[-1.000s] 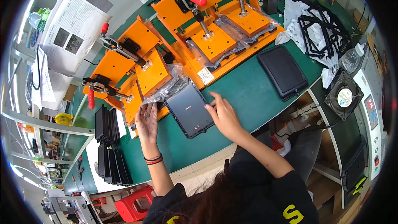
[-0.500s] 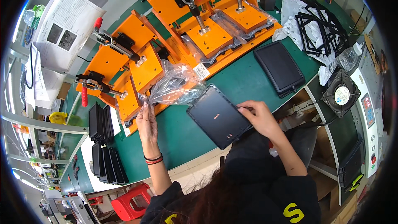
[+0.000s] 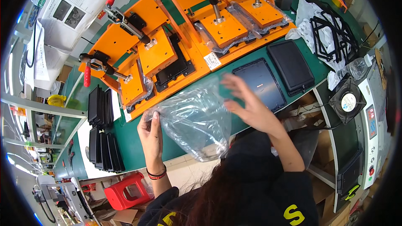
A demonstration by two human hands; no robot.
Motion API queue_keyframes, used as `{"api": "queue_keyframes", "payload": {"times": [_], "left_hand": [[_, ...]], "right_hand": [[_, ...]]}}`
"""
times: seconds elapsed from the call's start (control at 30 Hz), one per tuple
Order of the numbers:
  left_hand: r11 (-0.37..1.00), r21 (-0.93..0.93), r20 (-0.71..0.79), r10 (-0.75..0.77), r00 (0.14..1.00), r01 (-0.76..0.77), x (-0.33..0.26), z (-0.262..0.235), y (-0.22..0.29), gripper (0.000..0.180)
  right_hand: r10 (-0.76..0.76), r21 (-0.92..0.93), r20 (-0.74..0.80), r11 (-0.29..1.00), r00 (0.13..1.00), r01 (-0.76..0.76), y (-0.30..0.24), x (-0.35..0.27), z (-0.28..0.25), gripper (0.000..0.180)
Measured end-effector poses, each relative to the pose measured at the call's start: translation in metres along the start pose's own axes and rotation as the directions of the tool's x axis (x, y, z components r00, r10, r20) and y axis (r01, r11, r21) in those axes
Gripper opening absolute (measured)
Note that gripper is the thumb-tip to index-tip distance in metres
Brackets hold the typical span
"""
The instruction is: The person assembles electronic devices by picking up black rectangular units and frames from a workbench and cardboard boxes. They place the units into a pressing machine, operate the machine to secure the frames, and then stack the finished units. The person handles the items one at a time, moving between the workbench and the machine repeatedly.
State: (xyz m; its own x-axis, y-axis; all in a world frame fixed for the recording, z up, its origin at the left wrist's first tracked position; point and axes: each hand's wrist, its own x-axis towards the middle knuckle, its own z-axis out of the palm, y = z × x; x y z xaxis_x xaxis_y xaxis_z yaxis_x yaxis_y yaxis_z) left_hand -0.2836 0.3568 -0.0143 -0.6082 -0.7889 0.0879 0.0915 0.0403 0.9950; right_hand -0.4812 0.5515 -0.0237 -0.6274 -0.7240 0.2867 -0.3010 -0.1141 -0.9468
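My left hand [image 3: 151, 136] pinches the upper left corner of a clear plastic bag [image 3: 197, 121], which hangs spread out over the front of the green table. To the right of the bag is my right hand [image 3: 247, 104], its fingers apart and slightly blurred, holding nothing. Behind that hand a flat black rectangular panel [image 3: 261, 84] lies on the table, partly covered by the hand. Another black panel with a raised rim [image 3: 291, 66] lies to its right. Beyond the bag stands an orange clamping fixture [image 3: 157, 54] with red-handled toggle clamps.
Stacks of black frames [image 3: 100, 109] stand at the left. Thin black frames [image 3: 331, 37] lie on white wrapping at the far right, near a black fan [image 3: 345, 98]. The green table [image 3: 176, 142] ends close before me; a red stool [image 3: 127, 190] stands below left.
My right hand has let go of the black panel, which now lies flat on the table farther right. The plastic bag has come away from the fixture toward me, held by my left hand.
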Motion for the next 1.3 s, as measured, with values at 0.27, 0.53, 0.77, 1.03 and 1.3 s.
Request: {"api": "queue_keyframes", "payload": {"times": [0.27, 0.53, 0.77, 1.03, 1.3], "left_hand": [[0.890, 0.442, -0.140, 0.195, 0.971, -0.115, 0.026, -0.008, -0.011, 0.031], [0.998, -0.037, 0.244, -0.049, 0.969, 0.059, 0.012, -0.005, -0.016, 0.079], [0.992, 0.124, 0.154, -0.031, 0.988, 0.012, 0.009, 0.007, -0.040, 0.048], [0.958, 0.246, 0.370, 0.047, 0.928, -0.147, 0.033, -0.013, -0.017, 0.060], [0.398, 0.800, 0.430, 0.142, 0.892, -0.449, 0.065, -0.006, -0.004, 0.090]], "right_hand": [[0.399, 0.344, 0.212, 0.824, 0.892, -0.450, 0.030, 0.048, 0.057, 0.019], [0.126, 0.117, -0.110, 0.987, 0.986, -0.113, 0.050, 0.073, 0.047, 0.037], [0.320, 0.349, -0.110, 0.899, 0.941, -0.265, 0.029, 0.014, 0.048, 0.044], [0.113, 0.252, 0.193, 0.954, 0.975, -0.161, 0.042, 0.038, 0.034, 0.039], [0.007, -0.209, 0.383, 0.975, 0.924, 0.079, 0.053, 0.097, 0.041, 0.068]]}}
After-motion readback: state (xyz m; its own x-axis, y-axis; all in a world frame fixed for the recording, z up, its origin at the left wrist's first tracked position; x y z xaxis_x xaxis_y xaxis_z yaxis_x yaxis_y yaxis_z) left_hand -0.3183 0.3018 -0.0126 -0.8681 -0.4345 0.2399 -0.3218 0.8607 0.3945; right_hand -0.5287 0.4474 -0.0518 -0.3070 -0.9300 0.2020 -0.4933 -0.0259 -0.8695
